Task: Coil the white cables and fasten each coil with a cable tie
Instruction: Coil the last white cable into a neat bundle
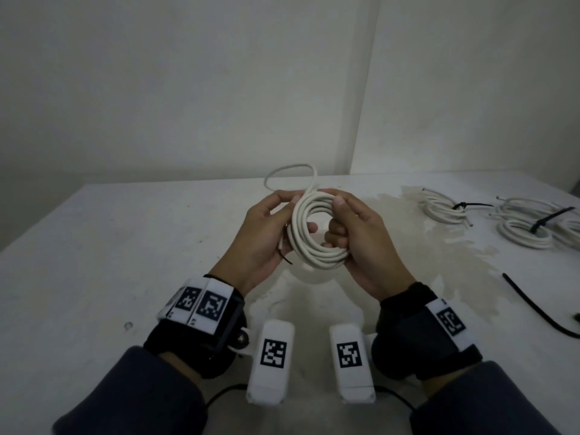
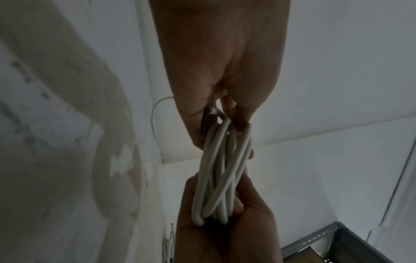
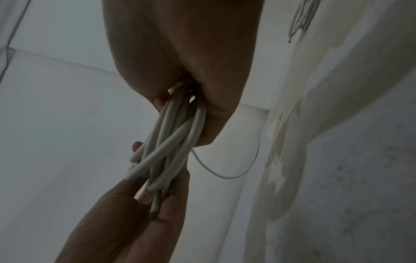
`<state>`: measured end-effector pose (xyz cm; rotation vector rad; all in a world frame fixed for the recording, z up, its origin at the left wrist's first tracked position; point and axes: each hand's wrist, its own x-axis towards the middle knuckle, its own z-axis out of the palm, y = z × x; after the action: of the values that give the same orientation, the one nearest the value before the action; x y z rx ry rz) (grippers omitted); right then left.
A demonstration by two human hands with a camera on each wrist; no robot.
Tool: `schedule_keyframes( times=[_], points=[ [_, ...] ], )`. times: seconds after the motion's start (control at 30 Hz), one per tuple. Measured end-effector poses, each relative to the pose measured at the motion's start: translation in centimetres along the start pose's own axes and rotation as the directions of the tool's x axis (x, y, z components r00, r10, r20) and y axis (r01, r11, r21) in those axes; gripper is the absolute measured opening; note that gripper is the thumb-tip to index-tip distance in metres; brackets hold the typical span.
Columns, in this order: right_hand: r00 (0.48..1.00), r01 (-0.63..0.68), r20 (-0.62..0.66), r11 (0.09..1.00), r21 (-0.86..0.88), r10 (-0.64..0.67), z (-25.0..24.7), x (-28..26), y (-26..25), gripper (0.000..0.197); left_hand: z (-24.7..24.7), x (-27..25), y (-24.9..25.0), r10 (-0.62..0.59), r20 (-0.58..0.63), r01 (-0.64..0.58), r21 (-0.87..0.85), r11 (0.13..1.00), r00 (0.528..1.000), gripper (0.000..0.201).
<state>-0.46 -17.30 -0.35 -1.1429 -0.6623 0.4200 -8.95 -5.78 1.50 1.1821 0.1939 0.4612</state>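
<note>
Clearly my left hand [image 1: 265, 229] and right hand [image 1: 354, 233] grip the coil [image 1: 317, 233], fingers curled round opposite sides; it looks light and springy, so I'd pinch all loops together.

I hold a coil of white cable [image 1: 317, 233] above the white table [image 1: 125, 246], between both hands. My left hand [image 1: 266, 233] grips the coil's left side, fingers curled round the strands; my right hand [image 1: 357, 240] grips the right side, thumb on top. A loose end [image 1: 288, 171] loops up behind the coil. At far right lie tied coils [image 1: 445, 208] (black ties around them). A loose black cable tie [image 1: 533, 306] rests near the right edge.
</note>
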Motion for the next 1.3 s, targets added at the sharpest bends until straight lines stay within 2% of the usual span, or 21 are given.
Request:
schedule_keyframes(
  times=[0.17, 0.23, 0.3, 0.4, 0.6, 0.67, 0.73, 0.77, 0.8, 0.87, 0.93, 0.97, 1.0, 1.03, 1.1, 1.17, 1.23, 1.3],
  points=[
    [0.998, 0.053, -0.025, 0.989, -0.141, -0.057, 0.3, -0.3, -0.1, 0.019, 0.0, 0.2, 0.2, -0.041, 0.094, 0.041, 0.000, 0.999, 0.995, 0.028],
    [0.997, 0.070, -0.032, 0.982, -0.175, -0.076, 0.5, -0.4, 0.0, 0.019, 0.1, 0.3, 0.4, -0.069, 0.096, 0.067, 0.028, 0.997, 0.993, 0.032],
    [0.995, 0.094, -0.021, 0.973, -0.210, -0.101, 0.6, -0.5, 0.1, 0.024, 0.3, 0.2, 0.4, -0.005, 0.075, -0.010, 0.202, 0.979, 0.997, 0.033],
    [0.991, 0.133, 0.039, 0.958, -0.253, -0.128, 0.6, -0.5, -0.1, 0.032, 0.5, 0.1, 0.2, 0.161, 0.117, -0.198, 0.507, 0.839, 0.980, 0.026],
    [0.971, 0.112, 0.228, 0.975, -0.194, -0.066, 1.2, -0.6, -1.2, 0.057, -0.4, -0.1, 2.6, 0.250, 0.163, -0.296, 0.623, 0.724, 0.954, 0.023],
    [0.968, 0.135, 0.238, 0.967, -0.217, -0.082, 1.8, -0.6, -2.0, 0.055, -0.5, -0.3, 3.6, 0.305, 0.221, -0.372, 0.666, 0.647, 0.926, 0.023],
    [0.973, 0.155, 0.211, 0.935, -0.320, -0.089, 2.3, -0.4, -2.9, 0.044, -0.6, -0.6, 4.5, 0.362, 0.290, -0.453, 0.710, 0.539, 0.886, 0.022],
    [0.974, 0.180, 0.201, 0.894, -0.411, -0.104, 2.5, -0.3, -3.3, 0.037, -0.7, -0.7, 4.9, 0.386, 0.318, -0.484, 0.727, 0.487, 0.866, 0.022],
    [0.973, 0.215, 0.190, 0.815, -0.539, -0.132, 2.5, -0.1, -3.7, 0.033, -0.8, -0.7, 5.3, 0.409, 0.335, -0.506, 0.739, 0.444, 0.849, 0.023],
    [0.966, 0.252, 0.165, 0.576, -0.778, -0.199, 2.3, 0.4, -4.4, 0.030, -1.1, -0.8, 5.8, 0.454, 0.353, -0.537, 0.752, 0.382, 0.818, 0.025],
    [0.920, 0.324, 0.190, 0.396, -0.859, -0.342, 2.4, 0.6, -5.3, 0.030, -1.3, -0.9, 6.2, 0.487, 0.360, -0.559, 0.745, 0.363, 0.796, 0.026],
    [0.891, 0.371, 0.221, 0.355, -0.858, -0.397, 2.6, 0.6, -5.7, 0.031, -1.2, -1.0, 6.4, 0.499, 0.358, -0.568, 0.735, 0.370, 0.789, 0.026],
    [0.877, 0.397, 0.238, 0.351, -0.848, -0.418, 2.8, 0.7, -6.1, 0.031, -1.2, -1.1, 6.5, 0.509, 0.353, -0.574, 0.724, 0.383, 0.785, 0.026],
    [0.884, 0.397, 0.226, 0.403, -0.825, -0.409, 3.0, 0.7, -6.4, 0.032, -1.1, -1.2, 6.7, 0.520, 0.345, -0.580, 0.710, 0.400, 0.782, 0.025],
    [0.925, 0.351, 0.155, 0.621, -0.701, -0.347, 3.6, 0.6, -6.7, 0.032, -0.9, -1.5, 7.0, 0.544, 0.323, -0.592, 0.674, 0.442, 0.774, 0.022],
    [0.956, 0.291, 0.121, 0.826, -0.483, -0.266, 4.2, 0.1, -6.7, 0.028, -0.7, -1.6, 7.0, 0.570, 0.289, -0.602, 0.630, 0.491, 0.769, 0.021],
    [0.972, 0.233, 0.110, 0.912, -0.338, -0.208, 4.7, -0.5, -6.7, 0.023, -0.5, -1.7, 6.8, 0.584, 0.246, -0.600, 0.582, 0.549, 0.773, 0.023],
    [0.977, 0.201, 0.117, 0.946, -0.255, -0.177, 4.9, -0.8, -6.6, 0.026, -0.3, -1.6, 6.4, 0.588, 0.209, -0.592, 0.548, 0.591, 0.781, 0.023]
  ],
)
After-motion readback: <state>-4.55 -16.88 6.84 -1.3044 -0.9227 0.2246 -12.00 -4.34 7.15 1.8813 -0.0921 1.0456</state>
